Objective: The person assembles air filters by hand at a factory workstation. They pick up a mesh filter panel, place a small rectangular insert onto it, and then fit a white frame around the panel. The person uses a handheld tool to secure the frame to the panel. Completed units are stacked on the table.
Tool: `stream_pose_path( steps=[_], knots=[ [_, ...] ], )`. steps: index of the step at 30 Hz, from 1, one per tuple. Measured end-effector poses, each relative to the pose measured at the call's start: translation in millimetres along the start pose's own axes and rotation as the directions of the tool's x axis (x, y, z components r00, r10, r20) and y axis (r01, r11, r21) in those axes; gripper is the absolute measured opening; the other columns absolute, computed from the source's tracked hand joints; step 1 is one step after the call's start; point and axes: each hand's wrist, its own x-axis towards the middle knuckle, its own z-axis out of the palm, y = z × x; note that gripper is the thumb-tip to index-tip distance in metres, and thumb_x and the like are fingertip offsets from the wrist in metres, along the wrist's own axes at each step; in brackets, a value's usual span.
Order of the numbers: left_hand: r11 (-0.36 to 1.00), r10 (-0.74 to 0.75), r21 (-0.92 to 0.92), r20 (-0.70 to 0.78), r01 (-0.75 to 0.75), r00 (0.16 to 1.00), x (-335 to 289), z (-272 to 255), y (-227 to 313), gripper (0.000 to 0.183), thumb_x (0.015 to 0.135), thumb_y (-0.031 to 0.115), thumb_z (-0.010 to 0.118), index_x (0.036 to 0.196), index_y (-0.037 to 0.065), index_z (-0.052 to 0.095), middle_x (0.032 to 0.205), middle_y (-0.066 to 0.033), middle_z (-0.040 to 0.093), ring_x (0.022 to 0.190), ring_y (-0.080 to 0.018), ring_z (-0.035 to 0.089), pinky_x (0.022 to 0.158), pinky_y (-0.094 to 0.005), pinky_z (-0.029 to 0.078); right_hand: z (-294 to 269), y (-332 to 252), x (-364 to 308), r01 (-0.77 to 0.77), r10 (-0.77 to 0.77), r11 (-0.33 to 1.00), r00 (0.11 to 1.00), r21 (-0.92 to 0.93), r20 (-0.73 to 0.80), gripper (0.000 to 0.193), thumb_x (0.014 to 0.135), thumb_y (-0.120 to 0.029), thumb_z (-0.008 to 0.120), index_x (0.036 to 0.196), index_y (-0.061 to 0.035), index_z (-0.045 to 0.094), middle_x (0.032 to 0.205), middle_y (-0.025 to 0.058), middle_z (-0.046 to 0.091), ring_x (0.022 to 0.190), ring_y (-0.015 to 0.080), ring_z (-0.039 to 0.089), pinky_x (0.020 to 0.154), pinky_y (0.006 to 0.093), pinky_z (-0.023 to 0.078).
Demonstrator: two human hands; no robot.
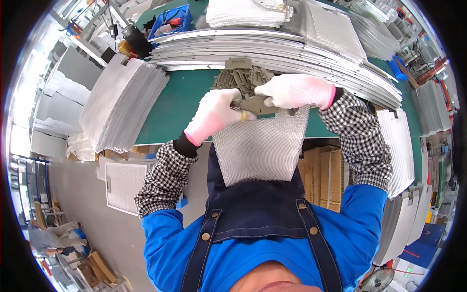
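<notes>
A silvery mesh panel (260,151) hangs over the table's near edge against my apron. At its top edge sits a flat olive-grey plastic piece (256,105). My left hand (214,116), in a white and pink glove, is closed on the left end of this piece, with the thumb over the mesh. My gloved right hand (296,91) pinches the piece's right end, by the panel's upper right corner; its fingertips are partly hidden. Just beyond both hands lies a heap of similar olive-grey plastic parts (243,78).
Mesh panels (127,104) are stacked at the left of the green table (187,90). Long white metal strips (228,48) lie across the back, with a blue bin (170,22) behind. More panels (396,151) stand at the right. Cardboard boxes (325,175) sit under the table.
</notes>
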Motion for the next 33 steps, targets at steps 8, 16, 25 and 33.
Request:
stream_pose_path(
  steps=[8,16,25,33],
  knots=[
    [0.936,0.013,-0.352,-0.017,-0.019,1.0,-6,-12,-12,0.021,0.093,0.0,0.068,0.114,0.001,0.067,0.093,-0.0082,0.074,0.085,-0.0151,0.071,0.08,-0.029,0.056,18,42,1,0.058,-0.069,0.995,0.988,-0.08,-0.139,0.058,0.092,-0.021,0.067,0.148,-0.0098,0.055,0.135,0.0212,0.064,0.125,0.0365,0.062,0.11,0.0441,0.048],
    [0.981,0.187,-0.067,0.06,-0.183,0.981,0,-25,2,0.025,0.088,-0.005,0.066,0.112,0.002,0.067,0.104,-0.0137,0.072,0.096,-0.0248,0.071,0.087,-0.0343,0.057,28,56,-1,0.126,-0.124,0.992,0.985,0.004,-0.118,0.047,0.092,-0.022,0.067,0.133,0.0003,0.064,0.114,0.0233,0.071,0.108,0.0345,0.069,0.096,0.0405,0.054],
    [0.991,0.057,0.055,0.643,-0.121,0.764,49,-33,60,0.043,0.08,0.03,0.081,0.113,0.003,0.073,0.1,-0.0168,0.075,0.092,-0.0328,0.073,0.083,-0.0404,0.057,31,27,-22,0.082,-0.085,0.996,0.978,-0.024,-0.188,0.036,0.09,-0.024,0.068,0.114,0.0018,0.069,0.097,0.0245,0.07,0.093,0.0375,0.07,0.084,0.0417,0.054],
    [0.883,0.109,0.258,0.7,-0.392,0.706,52,-20,44,0.045,0.074,0.029,0.085,0.111,0.008,0.073,0.099,-0.0149,0.074,0.096,-0.0347,0.072,0.086,-0.0429,0.056,40,31,-24,0.201,-0.181,0.979,0.939,0.039,-0.294,0.031,0.093,-0.025,0.068,0.109,0.0008,0.069,0.097,0.0222,0.071,0.096,0.0375,0.07,0.085,0.0424,0.054]
  ],
)
